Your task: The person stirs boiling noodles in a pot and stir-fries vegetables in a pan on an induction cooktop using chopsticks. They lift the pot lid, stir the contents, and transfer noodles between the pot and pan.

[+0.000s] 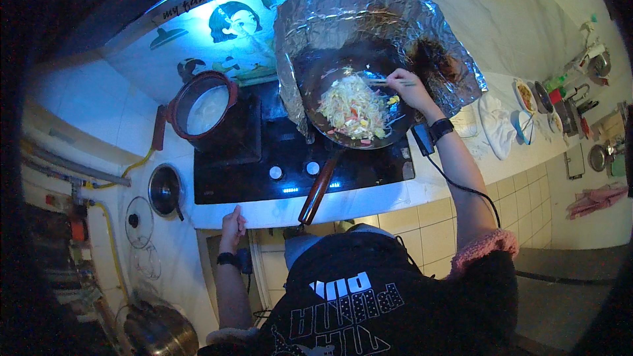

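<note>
My right hand (408, 88) grips a pair of chopsticks (378, 81), whose tips reach into the food in a dark wok (321, 117). Pale noodle-like strands (353, 101) are heaped there, mixed with pink, red and yellow pieces. The wok's brown handle (319, 188) points towards me, past the counter's front edge. My left hand (233, 223) is at that edge, left of the handle, its fingers partly curled and nothing seen in it. Under the wok is a black cooktop (232, 178) with two pale knobs.
A crumpled foil splash guard (356, 15) curves behind the wok. On the left stands a brown pot (185, 126) with whitish contents. A small dark pan (165, 190) lies farther left. To the right are a white cloth (497, 126), a bowl (522, 126) and a food dish (525, 95).
</note>
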`<move>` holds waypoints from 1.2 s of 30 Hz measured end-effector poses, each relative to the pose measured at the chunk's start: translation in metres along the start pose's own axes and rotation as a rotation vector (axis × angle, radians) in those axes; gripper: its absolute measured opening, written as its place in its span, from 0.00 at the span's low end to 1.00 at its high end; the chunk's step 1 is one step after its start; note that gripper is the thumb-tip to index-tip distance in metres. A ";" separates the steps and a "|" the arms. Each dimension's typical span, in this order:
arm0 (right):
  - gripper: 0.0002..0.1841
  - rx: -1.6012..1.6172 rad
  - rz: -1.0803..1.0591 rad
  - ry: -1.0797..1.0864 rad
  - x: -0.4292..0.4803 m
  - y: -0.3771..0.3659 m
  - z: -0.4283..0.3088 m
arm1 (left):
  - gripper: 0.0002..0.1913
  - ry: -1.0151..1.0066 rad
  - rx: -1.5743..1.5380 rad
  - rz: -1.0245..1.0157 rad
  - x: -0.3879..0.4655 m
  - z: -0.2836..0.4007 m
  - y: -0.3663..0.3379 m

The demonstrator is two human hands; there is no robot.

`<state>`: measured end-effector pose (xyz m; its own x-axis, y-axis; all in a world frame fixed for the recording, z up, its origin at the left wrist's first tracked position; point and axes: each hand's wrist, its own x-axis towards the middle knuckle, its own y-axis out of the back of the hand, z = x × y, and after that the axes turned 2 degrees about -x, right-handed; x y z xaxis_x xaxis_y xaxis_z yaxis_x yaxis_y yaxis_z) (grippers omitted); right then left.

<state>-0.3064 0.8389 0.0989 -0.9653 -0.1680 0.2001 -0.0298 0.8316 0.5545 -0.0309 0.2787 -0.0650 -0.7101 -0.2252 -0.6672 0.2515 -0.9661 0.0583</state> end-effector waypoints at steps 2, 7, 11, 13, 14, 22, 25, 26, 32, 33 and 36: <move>0.06 0.010 -0.051 0.047 0.005 -0.001 -0.001 | 0.25 -0.009 -0.005 0.001 0.000 -0.001 0.001; 0.04 -0.117 0.194 -0.003 0.020 0.008 -0.001 | 0.26 -0.028 -0.040 0.009 0.005 -0.006 0.002; 0.05 -0.058 -0.196 0.095 0.023 -0.003 -0.001 | 0.27 -0.034 0.003 0.011 0.004 -0.005 0.003; 0.05 -0.065 -0.125 0.105 0.028 -0.003 -0.002 | 0.27 -0.059 0.005 -0.010 0.002 -0.006 0.003; 0.05 -0.052 -0.074 0.094 0.032 -0.003 -0.004 | 0.27 -0.067 0.003 -0.014 0.000 -0.006 0.003; 0.06 -0.058 -0.315 0.102 0.033 -0.029 -0.029 | 0.27 -0.019 -0.029 0.013 0.002 -0.007 0.001; 0.05 -0.068 -0.276 0.246 0.031 -0.013 -0.036 | 0.27 -0.052 -0.078 0.012 0.000 -0.008 0.001; 0.05 -0.111 -0.175 0.194 0.034 -0.006 -0.035 | 0.27 -0.054 -0.072 0.019 -0.001 -0.007 0.001; 0.05 -0.212 0.048 0.120 0.020 -0.009 -0.009 | 0.26 -0.061 -0.047 0.014 0.002 -0.008 0.002; 0.03 -0.220 -0.152 0.071 0.017 -0.006 -0.004 | 0.26 -0.062 -0.056 -0.007 0.003 -0.008 0.003; 0.04 -0.069 -0.035 -0.017 0.013 0.003 0.005 | 0.26 -0.064 -0.058 -0.039 0.004 -0.010 0.004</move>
<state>-0.3199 0.8414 0.0991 -0.9682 -0.1870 0.1660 -0.0463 0.7865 0.6158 -0.0263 0.2750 -0.0750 -0.7605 -0.1966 -0.6189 0.2588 -0.9659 -0.0111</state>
